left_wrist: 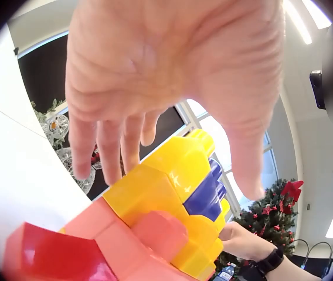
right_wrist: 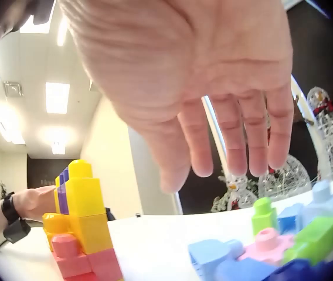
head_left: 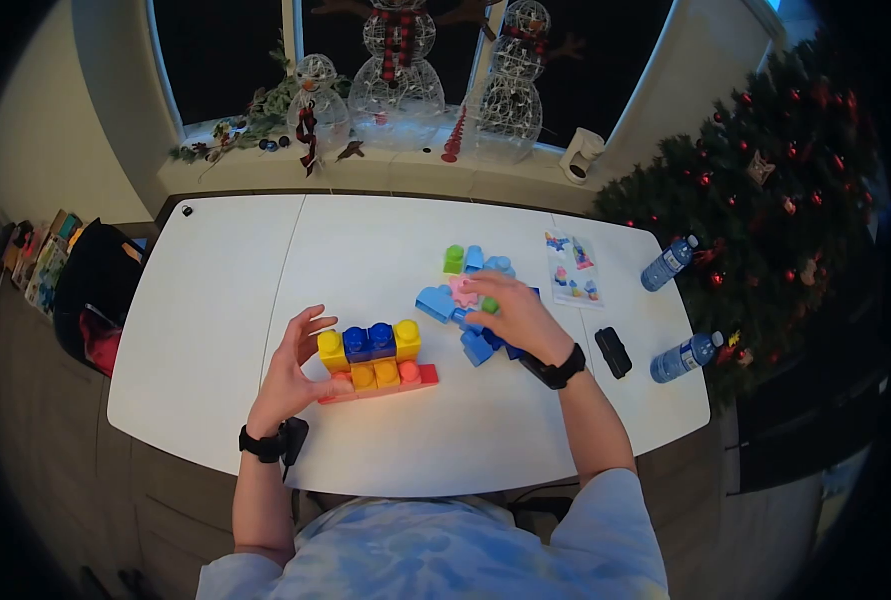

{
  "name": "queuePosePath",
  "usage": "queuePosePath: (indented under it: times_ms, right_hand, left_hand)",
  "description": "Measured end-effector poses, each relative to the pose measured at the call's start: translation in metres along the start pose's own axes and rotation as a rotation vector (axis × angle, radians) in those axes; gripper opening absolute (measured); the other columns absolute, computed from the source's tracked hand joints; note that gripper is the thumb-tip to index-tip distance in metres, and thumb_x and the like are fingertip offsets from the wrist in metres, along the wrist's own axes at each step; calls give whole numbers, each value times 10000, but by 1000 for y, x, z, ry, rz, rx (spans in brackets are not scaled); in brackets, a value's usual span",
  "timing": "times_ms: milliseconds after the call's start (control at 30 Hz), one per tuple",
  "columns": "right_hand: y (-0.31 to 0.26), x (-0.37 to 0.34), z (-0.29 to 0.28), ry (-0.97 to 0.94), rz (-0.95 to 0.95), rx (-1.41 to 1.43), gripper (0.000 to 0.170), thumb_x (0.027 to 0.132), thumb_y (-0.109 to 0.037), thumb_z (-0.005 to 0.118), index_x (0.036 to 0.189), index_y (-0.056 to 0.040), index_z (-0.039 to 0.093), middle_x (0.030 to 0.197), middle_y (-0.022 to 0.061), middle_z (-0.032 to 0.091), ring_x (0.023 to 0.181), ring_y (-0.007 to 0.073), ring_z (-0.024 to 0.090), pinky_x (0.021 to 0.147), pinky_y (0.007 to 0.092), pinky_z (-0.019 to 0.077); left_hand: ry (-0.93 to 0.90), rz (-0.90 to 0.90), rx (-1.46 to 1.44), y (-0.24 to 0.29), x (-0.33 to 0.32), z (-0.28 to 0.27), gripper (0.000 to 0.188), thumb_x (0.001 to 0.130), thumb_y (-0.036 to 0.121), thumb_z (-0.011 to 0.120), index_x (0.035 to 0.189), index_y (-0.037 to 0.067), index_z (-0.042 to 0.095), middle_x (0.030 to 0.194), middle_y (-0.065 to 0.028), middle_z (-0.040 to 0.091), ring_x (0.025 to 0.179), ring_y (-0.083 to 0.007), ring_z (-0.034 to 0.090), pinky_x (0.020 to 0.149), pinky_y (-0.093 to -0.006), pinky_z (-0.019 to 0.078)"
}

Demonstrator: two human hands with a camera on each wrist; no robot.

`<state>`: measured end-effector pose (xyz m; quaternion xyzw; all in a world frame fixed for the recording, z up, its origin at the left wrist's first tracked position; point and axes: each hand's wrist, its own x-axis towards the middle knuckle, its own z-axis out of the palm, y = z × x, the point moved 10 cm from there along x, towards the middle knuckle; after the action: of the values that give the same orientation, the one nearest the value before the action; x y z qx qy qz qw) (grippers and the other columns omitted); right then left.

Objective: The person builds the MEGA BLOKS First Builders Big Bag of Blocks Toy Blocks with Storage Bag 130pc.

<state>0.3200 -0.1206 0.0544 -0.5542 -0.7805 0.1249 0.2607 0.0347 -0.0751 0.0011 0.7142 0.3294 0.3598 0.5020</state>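
Observation:
A stacked block build stands on the table, with a red and pink base (head_left: pixel 391 388), yellow-orange blocks (left_wrist: pixel 143 190) above it and dark blue blocks (head_left: pixel 369 342) between yellow ones on top. Around its left end is the left hand (head_left: pixel 291 375), fingers extended and thumb near the pink base; in the left wrist view this hand (left_wrist: pixel 175 76) is spread above the build. The right hand (head_left: pixel 516 318) hovers over a loose pile with a pink block (right_wrist: pixel 268 244), green block (right_wrist: pixel 264 215) and light blue block (head_left: pixel 434 302). Its fingers (right_wrist: pixel 231 134) hang relaxed, holding nothing.
A picture sheet (head_left: pixel 574 268) lies behind the pile to the right, and a black case (head_left: pixel 613 352) is nearer. Two water bottles (head_left: pixel 669 263) are at the table's right edge. Wire snowmen (head_left: pixel 396 85) stand on the window ledge, with a decorated tree (head_left: pixel 766 200) at right.

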Motion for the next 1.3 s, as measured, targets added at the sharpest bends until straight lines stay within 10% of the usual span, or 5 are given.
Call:
queuePosePath:
  times_ms: [167,500,733,1300]
  right_hand:
    - [61,-42,-27,-16,501,-152,306,795,-161,817,1072,-72,720,956,109,729,853,318,706,777,429,562]
    - [136,-77,-75,191,667,-292,327,804,-55,789,1120,-95,713,1089,118,731,1051,329,690,891,437,550]
    - [174,-52,-22,32,395,-259,490,792,-20,798,1266,-97,703,1308,102,691,1158,337,655,1002,425,524]
    - [163,-29,-22,47,422,-173,397,742,-35,840,1128,-65,752,1040,120,743,926,286,688,858,401,565]
  left_hand:
    - [-139,-90,171,-20,-14,10,1232,602,195,1014,1587,84,283,1527,-170,495,1441,-315,469,1197,-483,396]
    - [-49,-70,304,-33,-11,13,845,718,147,943,1398,31,453,1238,-184,701,1140,-335,703,995,-418,581]
    - [-7,-99,272,-31,-6,11,738,707,118,939,1303,4,519,1187,-186,719,1025,-298,748,884,-377,630]
    - [33,-112,299,-36,11,2,772,714,127,939,1343,15,507,1258,-174,694,1150,-297,698,975,-405,594]
